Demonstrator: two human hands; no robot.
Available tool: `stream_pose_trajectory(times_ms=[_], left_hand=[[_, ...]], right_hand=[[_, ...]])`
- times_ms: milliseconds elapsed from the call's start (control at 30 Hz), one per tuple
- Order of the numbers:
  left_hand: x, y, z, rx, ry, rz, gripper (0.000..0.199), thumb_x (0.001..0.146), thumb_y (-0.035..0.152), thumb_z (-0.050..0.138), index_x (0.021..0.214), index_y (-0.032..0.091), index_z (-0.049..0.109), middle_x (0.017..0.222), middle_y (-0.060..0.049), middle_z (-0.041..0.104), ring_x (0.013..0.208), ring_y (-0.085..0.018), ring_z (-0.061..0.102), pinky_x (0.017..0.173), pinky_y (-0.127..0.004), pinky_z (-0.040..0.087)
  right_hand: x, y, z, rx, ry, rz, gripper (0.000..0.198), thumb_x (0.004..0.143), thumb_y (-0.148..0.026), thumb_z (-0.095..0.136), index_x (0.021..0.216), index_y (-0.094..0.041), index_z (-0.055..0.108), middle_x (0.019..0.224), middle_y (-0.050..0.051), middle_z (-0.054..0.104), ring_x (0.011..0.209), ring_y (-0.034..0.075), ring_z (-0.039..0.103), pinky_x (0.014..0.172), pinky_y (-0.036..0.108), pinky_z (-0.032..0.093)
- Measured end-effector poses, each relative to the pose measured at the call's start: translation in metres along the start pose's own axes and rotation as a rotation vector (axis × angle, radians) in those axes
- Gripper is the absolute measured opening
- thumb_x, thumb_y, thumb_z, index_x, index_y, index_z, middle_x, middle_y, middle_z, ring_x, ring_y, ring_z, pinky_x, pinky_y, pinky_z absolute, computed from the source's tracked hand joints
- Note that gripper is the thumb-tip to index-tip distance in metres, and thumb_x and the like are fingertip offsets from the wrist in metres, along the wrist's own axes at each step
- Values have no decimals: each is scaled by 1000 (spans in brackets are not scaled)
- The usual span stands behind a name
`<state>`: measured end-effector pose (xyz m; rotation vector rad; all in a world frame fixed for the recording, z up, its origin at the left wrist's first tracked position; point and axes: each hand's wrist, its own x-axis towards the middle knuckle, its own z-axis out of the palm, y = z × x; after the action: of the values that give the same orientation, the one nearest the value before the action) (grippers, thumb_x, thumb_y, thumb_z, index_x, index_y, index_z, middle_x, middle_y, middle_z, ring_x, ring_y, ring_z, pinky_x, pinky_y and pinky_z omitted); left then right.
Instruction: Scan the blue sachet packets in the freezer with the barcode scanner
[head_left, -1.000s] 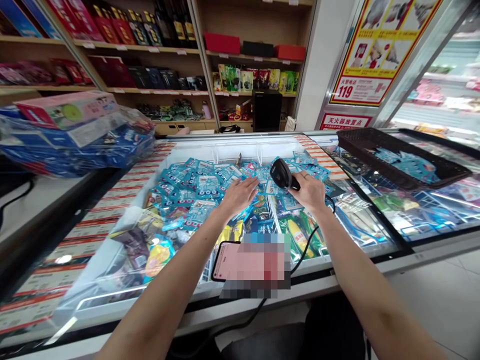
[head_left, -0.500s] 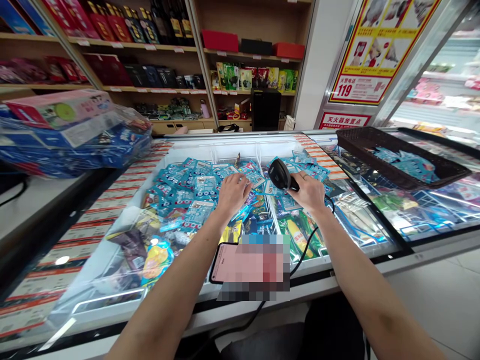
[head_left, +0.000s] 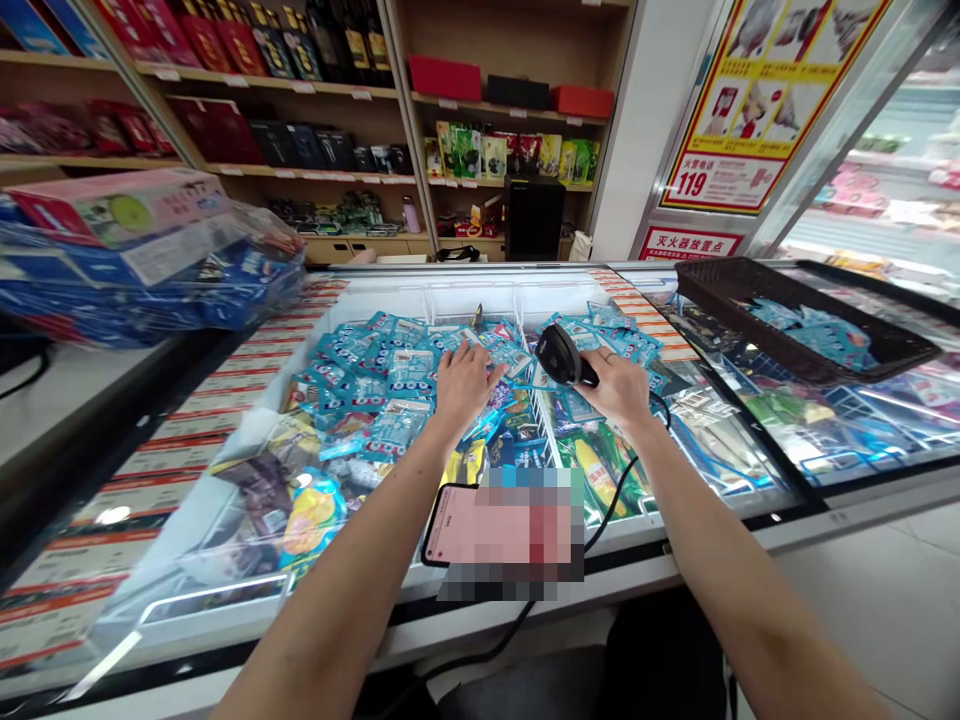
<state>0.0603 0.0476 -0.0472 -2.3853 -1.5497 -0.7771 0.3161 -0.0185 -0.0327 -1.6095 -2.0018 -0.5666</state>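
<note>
My right hand is closed round the handle of a black barcode scanner, whose head points left over the freezer. A black cable runs from its handle down to the front edge. My left hand is spread with the palm down over the blue packets; whether it touches them I cannot tell. Many such packets lie spread across the middle of the chest freezer. Below my hands a phone with a pink screen lies at the front edge, partly blurred out.
At the left a plastic-wrapped stack of boxes stands on the freezer's side. A dark brown tray with several blue packets sits at the right. Behind are shelves of bottles and boxes. Price labels line the left glass.
My left hand's fingers have spread a little more over the packets. The scanner has tilted and shifted slightly left and down in my right hand.
</note>
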Motion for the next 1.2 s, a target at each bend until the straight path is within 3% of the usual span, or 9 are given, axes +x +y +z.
stream_pose_trajectory(times_ms=[133, 200, 300, 367, 500, 667, 800, 900, 1200], left_hand=[[0, -1, 1, 17, -26, -7, 44, 88, 57, 41, 96, 20, 61, 100, -11, 68, 112, -29, 54, 99, -44, 35], [0, -2, 1, 18, -22, -7, 44, 88, 56, 42, 107, 21, 60, 105, -11, 67, 109, -28, 56, 98, -44, 36], [1, -4, 4, 2, -30, 5, 49, 89, 51, 43, 131, 26, 49, 123, -8, 62, 119, -27, 51, 102, -44, 34], [2, -5, 7, -4, -60, 13, 49, 90, 48, 42, 136, 31, 45, 132, -6, 58, 128, -26, 45, 105, -45, 31], [3, -7, 9, -34, -91, -2, 44, 89, 44, 43, 131, 34, 51, 133, -2, 58, 132, -26, 42, 107, -48, 29], [4, -5, 5, -91, -38, 2, 34, 90, 42, 42, 114, 28, 62, 120, -4, 65, 121, -24, 51, 104, -44, 33], [3, 0, 1, -16, 17, -45, 42, 91, 53, 36, 98, 24, 65, 105, -8, 68, 108, -27, 57, 99, -46, 35], [1, 2, 0, 66, 58, -72, 46, 87, 60, 40, 97, 22, 62, 101, -11, 67, 105, -30, 57, 101, -50, 32], [7, -10, 2, -42, 18, -219, 71, 77, 56, 60, 134, 18, 42, 114, -14, 63, 112, -33, 54, 98, -47, 36]], right_hand=[[0, -1, 1, -7, -9, 4, 29, 86, -37, 55, 109, -22, 63, 94, 7, 67, 81, 21, 60, 63, 28, 34], [-1, -1, 1, -10, -9, 0, 29, 86, -38, 55, 109, -22, 63, 93, 6, 67, 81, 21, 60, 63, 28, 35], [-1, 0, 2, -3, -13, -11, 29, 86, -38, 55, 109, -23, 63, 93, 6, 67, 80, 20, 60, 63, 28, 35], [-1, 0, 1, 3, -18, -14, 29, 86, -38, 56, 109, -22, 63, 93, 7, 66, 80, 20, 60, 64, 28, 36], [0, 0, 1, 3, -25, -11, 29, 86, -37, 55, 109, -22, 63, 93, 7, 66, 81, 20, 60, 64, 28, 37], [0, -1, 1, -14, -25, -11, 29, 85, -39, 56, 108, -23, 64, 92, 6, 67, 82, 21, 60, 64, 28, 36], [0, -1, 0, -26, -27, -1, 30, 86, -38, 55, 109, -23, 64, 94, 6, 67, 82, 20, 60, 64, 28, 36], [0, -2, -1, -31, -26, -8, 30, 86, -39, 55, 110, -23, 64, 95, 5, 67, 83, 19, 60, 64, 28, 36], [0, -1, 1, -33, -24, -13, 28, 86, -38, 56, 109, -23, 63, 94, 5, 67, 83, 20, 60, 65, 28, 36]])
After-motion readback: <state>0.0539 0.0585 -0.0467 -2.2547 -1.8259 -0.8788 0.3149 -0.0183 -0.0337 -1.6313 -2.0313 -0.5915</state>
